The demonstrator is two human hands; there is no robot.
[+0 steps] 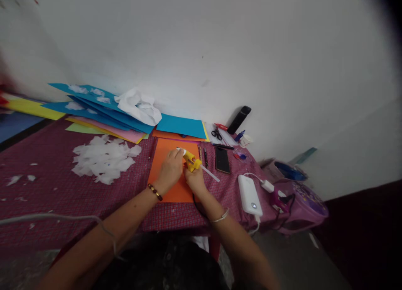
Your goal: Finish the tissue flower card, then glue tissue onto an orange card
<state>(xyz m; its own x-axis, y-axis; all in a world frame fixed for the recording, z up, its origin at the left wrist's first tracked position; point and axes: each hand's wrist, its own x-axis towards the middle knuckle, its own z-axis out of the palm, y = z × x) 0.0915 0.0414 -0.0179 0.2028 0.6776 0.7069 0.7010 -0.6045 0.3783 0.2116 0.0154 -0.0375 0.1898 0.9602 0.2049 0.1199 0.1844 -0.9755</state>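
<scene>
A yellow hot glue gun (191, 161) lies sideways in my right hand (194, 180), whose fingers are closed around its handle. From the back of the gun sticks a clear glue stick (210, 174), pointing right. My left hand (171, 168) is pinched at the gun's front end, by a small white piece (180, 150) that looks like tissue paper. Its fingertips are partly hidden. Both hands are over an orange sheet of paper (160, 156) on the table. Left of the sheet spreads a pile of torn white tissue paper (103, 158).
Blue sheets (106, 112) with crumpled white tissue (138, 106) stand behind the pile. To the right are a phone (222, 159), scissors (216, 134), pens (205, 157), a black upright object (239, 119) and a white power bank (249, 194) with cables. A pink basket (301, 210) adjoins the table's right edge.
</scene>
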